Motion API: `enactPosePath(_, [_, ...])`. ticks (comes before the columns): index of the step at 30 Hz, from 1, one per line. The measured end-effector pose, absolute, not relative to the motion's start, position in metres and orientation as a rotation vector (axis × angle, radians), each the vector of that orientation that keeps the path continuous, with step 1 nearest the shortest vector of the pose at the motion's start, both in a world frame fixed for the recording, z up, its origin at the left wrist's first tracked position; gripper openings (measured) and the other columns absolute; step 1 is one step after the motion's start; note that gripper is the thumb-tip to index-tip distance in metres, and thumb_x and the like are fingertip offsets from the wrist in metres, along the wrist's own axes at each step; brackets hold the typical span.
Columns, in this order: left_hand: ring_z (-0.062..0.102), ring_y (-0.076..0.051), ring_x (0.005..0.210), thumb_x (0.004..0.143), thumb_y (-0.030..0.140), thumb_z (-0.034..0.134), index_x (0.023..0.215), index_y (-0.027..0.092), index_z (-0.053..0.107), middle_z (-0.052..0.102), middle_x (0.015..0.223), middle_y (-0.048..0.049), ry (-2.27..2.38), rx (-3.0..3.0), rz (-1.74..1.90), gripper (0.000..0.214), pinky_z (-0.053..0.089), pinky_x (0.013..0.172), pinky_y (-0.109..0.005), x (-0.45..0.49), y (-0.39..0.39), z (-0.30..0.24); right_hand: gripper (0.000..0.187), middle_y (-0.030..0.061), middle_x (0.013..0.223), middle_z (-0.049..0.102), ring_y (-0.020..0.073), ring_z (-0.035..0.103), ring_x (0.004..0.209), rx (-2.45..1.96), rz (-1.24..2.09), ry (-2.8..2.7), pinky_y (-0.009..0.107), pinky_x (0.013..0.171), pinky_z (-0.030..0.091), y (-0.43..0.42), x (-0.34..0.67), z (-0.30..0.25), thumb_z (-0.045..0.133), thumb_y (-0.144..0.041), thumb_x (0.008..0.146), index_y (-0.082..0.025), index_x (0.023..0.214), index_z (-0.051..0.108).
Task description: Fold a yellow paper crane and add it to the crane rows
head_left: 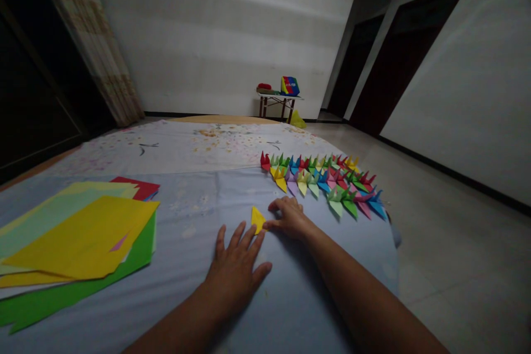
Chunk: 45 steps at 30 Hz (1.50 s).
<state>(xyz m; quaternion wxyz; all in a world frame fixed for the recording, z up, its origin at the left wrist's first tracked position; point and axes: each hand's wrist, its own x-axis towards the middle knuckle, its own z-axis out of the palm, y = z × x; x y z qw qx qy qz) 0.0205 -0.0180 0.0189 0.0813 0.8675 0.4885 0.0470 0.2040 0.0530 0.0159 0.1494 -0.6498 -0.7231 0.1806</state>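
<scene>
Your left hand (236, 261) lies spread at the folded yellow paper (258, 218), left of the cranes (302, 181), your right hand (290, 217) curls narrowly, pinching or not I can't tell, and slipping fingertips could skew a crease!

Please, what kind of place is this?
Probably a room in a home: a patterned curtain hangs at the left, a dark door is at the right, and a flowered cloth covers the table.

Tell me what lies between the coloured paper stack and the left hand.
Only the blue cloth lies between the paper stack and the left hand, as the head view shows.
</scene>
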Motion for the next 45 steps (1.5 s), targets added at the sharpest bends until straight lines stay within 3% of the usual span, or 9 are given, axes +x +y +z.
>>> enactPosePath(10, [0.014, -0.029, 0.134, 0.084, 0.052, 0.033, 0.136, 0.019, 0.031, 0.029, 0.143, -0.0082, 1.412, 2.561, 0.092, 0.062, -0.003, 0.103, -0.06, 0.016, -0.019, 0.023, 0.051, 0.0058, 0.107, 0.052, 0.0253, 0.041, 0.104, -1.837, 0.554, -2.122, 0.037, 0.084, 0.029, 0.047, 0.211, 0.019, 0.069, -0.051, 0.061, -0.026, 0.103, 0.058])
enactPosePath(19, [0.016, -0.031, 0.133, 0.082, 0.053, 0.039, 0.134, 0.02, 0.036, 0.033, 0.142, -0.0092, 1.438, 2.632, 0.07, 0.062, -0.003, 0.103, -0.061, 0.018, -0.015, 0.019, 0.048, 0.005, 0.098, 0.058, 0.0241, 0.047, 0.097, -1.917, 0.609, -1.995, 0.035, 0.079, 0.033, 0.06, 0.203, 0.02, 0.062, -0.058, 0.064, -0.024, 0.097, 0.061])
enactPosePath(31, [0.023, -0.031, 0.131, 0.081, 0.047, 0.045, 0.129, 0.021, 0.044, 0.042, 0.137, -0.011, 1.416, 2.593, 0.21, 0.055, 0.0, 0.103, -0.059, 0.018, -0.014, 0.023, 0.038, 0.0053, 0.093, 0.06, 0.0237, 0.049, 0.093, -1.952, 0.484, -1.918, 0.035, 0.076, 0.034, 0.067, 0.194, 0.015, 0.065, -0.049, 0.064, -0.021, 0.089, 0.061])
enactPosePath(35, [0.03, -0.026, 0.127, 0.087, 0.038, 0.038, 0.122, 0.025, 0.049, 0.05, 0.13, -0.0056, 1.438, 2.548, 0.39, 0.039, 0.006, 0.104, -0.056, 0.017, -0.009, 0.017, 0.025, 0.0041, 0.082, 0.063, 0.0146, 0.054, 0.075, -1.711, 0.597, -1.854, 0.026, 0.068, 0.038, 0.061, 0.198, 0.015, 0.054, -0.038, 0.078, -0.016, 0.086, 0.062])
enactPosePath(38, [0.037, -0.022, 0.122, 0.087, 0.032, 0.037, 0.116, 0.028, 0.052, 0.054, 0.125, -0.0028, 1.444, 2.515, 0.535, 0.033, 0.012, 0.103, -0.052, 0.014, -0.004, 0.012, 0.024, 0.003, 0.076, 0.064, 0.0134, 0.054, 0.069, -1.679, 0.638, -1.924, 0.024, 0.063, 0.037, 0.053, 0.199, 0.018, 0.052, -0.038, 0.078, -0.017, 0.08, 0.063])
enactPosePath(45, [0.046, -0.023, 0.108, 0.081, 0.029, 0.045, 0.117, 0.02, 0.049, 0.057, 0.114, -0.0082, 1.685, 2.354, 0.74, 0.037, 0.028, 0.092, -0.042, 0.008, 0.006, 0.011, 0.025, 0.0028, 0.08, 0.063, 0.0183, 0.051, 0.081, -1.729, 0.535, -2.103, 0.03, 0.071, 0.033, 0.041, 0.19, 0.026, 0.059, -0.042, 0.073, -0.02, 0.082, 0.066])
